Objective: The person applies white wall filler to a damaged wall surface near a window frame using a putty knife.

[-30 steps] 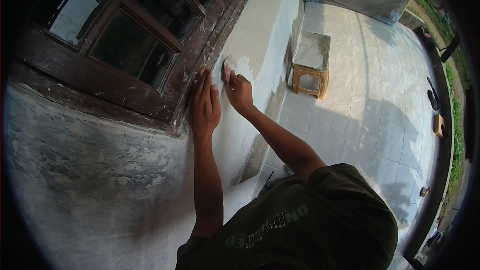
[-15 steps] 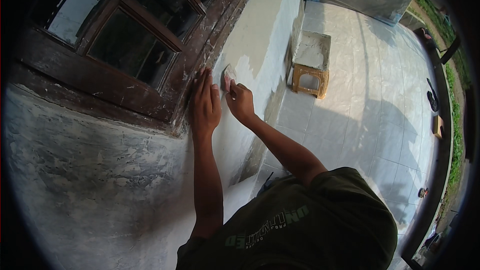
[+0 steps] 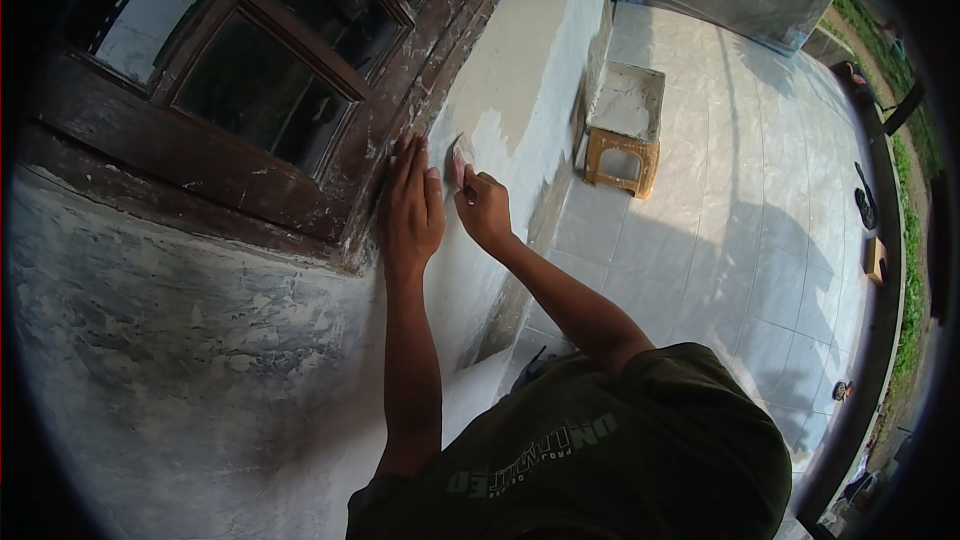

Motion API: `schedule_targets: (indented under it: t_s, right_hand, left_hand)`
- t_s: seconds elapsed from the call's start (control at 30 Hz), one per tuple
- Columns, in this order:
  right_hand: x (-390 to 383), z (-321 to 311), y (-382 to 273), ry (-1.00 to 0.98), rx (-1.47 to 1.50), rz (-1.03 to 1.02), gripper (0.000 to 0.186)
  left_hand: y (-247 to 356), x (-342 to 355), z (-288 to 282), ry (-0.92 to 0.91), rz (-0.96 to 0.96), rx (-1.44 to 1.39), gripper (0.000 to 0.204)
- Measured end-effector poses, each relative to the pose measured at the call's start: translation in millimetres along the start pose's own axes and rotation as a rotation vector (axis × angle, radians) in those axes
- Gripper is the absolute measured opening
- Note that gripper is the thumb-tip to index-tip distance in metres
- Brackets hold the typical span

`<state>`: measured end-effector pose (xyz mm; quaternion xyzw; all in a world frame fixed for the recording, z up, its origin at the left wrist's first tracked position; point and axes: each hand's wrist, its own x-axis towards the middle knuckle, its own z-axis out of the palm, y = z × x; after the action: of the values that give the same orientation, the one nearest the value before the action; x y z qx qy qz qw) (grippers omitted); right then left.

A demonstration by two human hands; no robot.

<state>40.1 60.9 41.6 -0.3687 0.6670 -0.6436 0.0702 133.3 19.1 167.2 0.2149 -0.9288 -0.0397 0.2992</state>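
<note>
At frame centre, my right hand [image 3: 483,210] grips the scraper [image 3: 463,156]; my left hand [image 3: 413,212] is flat, seemingly empty. If the scraper tilts, it may gouge the wall [image 3: 512,70].

A person's bare left arm [image 3: 412,360] reaches almost straight up from the lower edge, the left hand [image 3: 412,218] stretched out, its fingers [image 3: 410,165] extended and close together, thumb alongside. The right arm [image 3: 570,295] slants upward and inward across the body, ending in a right hand [image 3: 486,212] curled into a firm grip. The two hands are near each other, just apart.
</note>
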Motion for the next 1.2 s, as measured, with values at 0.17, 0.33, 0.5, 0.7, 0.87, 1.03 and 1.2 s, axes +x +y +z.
schedule_targets:
  t_s: [0.17, 0.33, 0.5, 0.7, 0.87, 1.03, 1.2]
  right_hand:
    - [-4.1, -22.9, -9.1, 0.112, 0.102, -0.033, 0.039]
    - [92.7, -28.3, 19.4, 0.269, -0.105, -0.010, 0.015]
    - [-11.8, 1.2, -2.7, -0.004, 0.040, 0.034, 0.033]
    - [50.5, -30.1, 9.0, 0.297, 0.040, 0.059, 0.034]
    - [95.1, -19.6, 36.7, 0.239, -0.063, -0.040, 0.019]
    - [-23.2, -3.4, 3.5, 0.012, 0.152, -0.134, 0.044]
    - [61.7, -30.1, 9.4, 0.305, 0.046, -0.024, 0.036]
  left_hand:
    - [1.4, -3.3, -1.5, 0.018, -0.003, 0.042, 0.047]
    - [5.7, 4.2, 4.4, 0.020, 0.027, 0.016, 0.047]
    - [-6.4, -2.1, 5.0, 0.030, 0.004, 0.004, 0.047]
    - [5.1, 0.3, -1.8, 0.025, -0.005, 0.018, 0.048]
    - [8.0, 6.2, 4.9, 0.012, 0.025, 0.000, 0.047]
    - [-5.5, -1.9, 2.9, 0.043, 0.017, 0.021, 0.047]
    - [2.9, 0.9, -0.9, 0.044, 0.011, 0.007, 0.046]
